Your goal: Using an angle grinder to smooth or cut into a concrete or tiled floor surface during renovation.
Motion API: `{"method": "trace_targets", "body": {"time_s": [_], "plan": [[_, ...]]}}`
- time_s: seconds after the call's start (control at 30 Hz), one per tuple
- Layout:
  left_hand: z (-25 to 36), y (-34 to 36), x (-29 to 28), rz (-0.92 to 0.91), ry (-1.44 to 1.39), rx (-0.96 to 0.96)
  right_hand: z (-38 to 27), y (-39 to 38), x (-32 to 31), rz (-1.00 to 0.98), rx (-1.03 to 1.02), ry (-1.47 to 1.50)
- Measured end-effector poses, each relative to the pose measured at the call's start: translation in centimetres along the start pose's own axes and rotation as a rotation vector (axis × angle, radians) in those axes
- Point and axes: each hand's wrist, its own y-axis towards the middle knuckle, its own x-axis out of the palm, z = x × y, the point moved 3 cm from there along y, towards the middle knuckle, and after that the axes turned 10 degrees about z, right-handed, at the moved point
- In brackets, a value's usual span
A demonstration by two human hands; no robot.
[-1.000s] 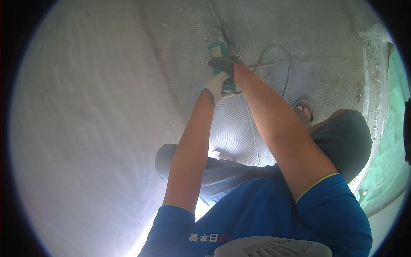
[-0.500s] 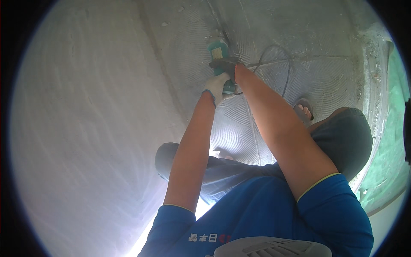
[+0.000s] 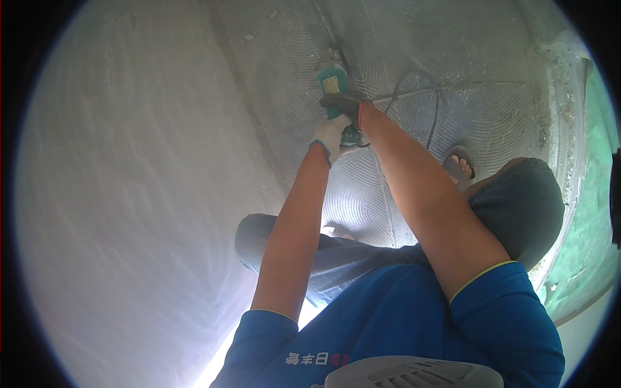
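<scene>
Your left hand (image 3: 331, 133), in a pale glove with a blue cuff, is curled tight around the back part of a green power tool (image 3: 333, 83). Your right hand (image 3: 345, 103), in a dark gray glove with an orange cuff, is wrapped over the middle of it, just ahead of your left. Both of your hands are closed on the tool, but some of your fingers are hidden. The tool is out in front of you, low over the gray floor (image 3: 359, 187), with its front end facing away from you. That front end is hazy, so you can't tell if it touches the floor. The floor has lots of curvy comb lines on it. A thin black cord (image 3: 436, 107) makes a loop to the right of the tool. Your right foot is in a gray sandal (image 3: 460, 167), near that loop. A big pale wall (image 3: 129, 168) is on your left, and a green sheet (image 3: 585, 207) is far over on your right
</scene>
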Motion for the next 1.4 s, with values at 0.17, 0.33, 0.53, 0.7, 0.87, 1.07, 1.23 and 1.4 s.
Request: {"method": "trace_targets", "body": {"time_s": [0.17, 0.33, 0.53, 0.7, 0.87, 1.07, 1.23, 1.4], "plan": [[0.8, 0.9, 0.0, -0.036, 0.001, -0.027, -1.1, 0.4, 0.0, 0.05, 0.016, -0.05], [0.5, 0.7, 0.6, -0.025, 0.038, -0.025, 0.2, 1.4, -0.6, 0.046, 0.009, -0.005], [0.9, 0.9, 0.9, -0.04, 0.0, -0.04, 0.7, 3.1, -0.7, 0.062, 0.026, -0.003], [0.0, 1.0, 0.9, -0.059, 0.011, -0.04, 1.9, 3.4, -1.3, 0.101, 0.043, 0.001], [-0.3, 1.8, 0.7, -0.06, 0.013, -0.052, 1.5, 2.9, -1.1, 0.103, 0.079, 0.0], [0.1, 1.8, 1.9, -0.069, 0.05, -0.067, 1.0, 2.6, -2.3, 0.149, 0.045, -0.041], [0.5, 2.4, 1.3, -0.098, 0.011, -0.077, -0.2, 1.8, -1.8, 0.108, 0.045, -0.002], [-0.1, 1.9, 2.2, -0.106, 0.029, -0.055, 0.8, 2.5, -2.9, 0.108, 0.013, -0.054]]}}
